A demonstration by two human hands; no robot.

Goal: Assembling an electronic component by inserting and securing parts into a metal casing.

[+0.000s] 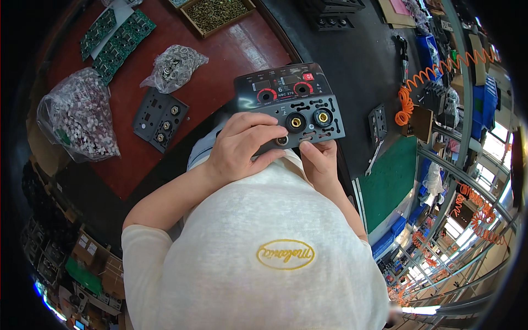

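Observation:
A dark front panel (336,125) is held close to my body, its bent face carrying two red-ringed knob dials, a red square and two large round sockets with brass centres. My left hand (237,144) reaches over its lower left corner, fingers curled and thumb below, closing around a small round connector (281,141) set in the panel. At the lower edge, right of that connector, my right hand (320,159) grips the panel, thumb against the face. The fingers behind the panel are hidden.
On the red mat (231,60) lie a second panel (160,118), a bag of metal rings (177,66), a bag of small white connectors (80,115), green circuit boards (124,41) and a box of brass fasteners (214,14). To the right are a wrench (375,158) and an orange coiled hose (405,104).

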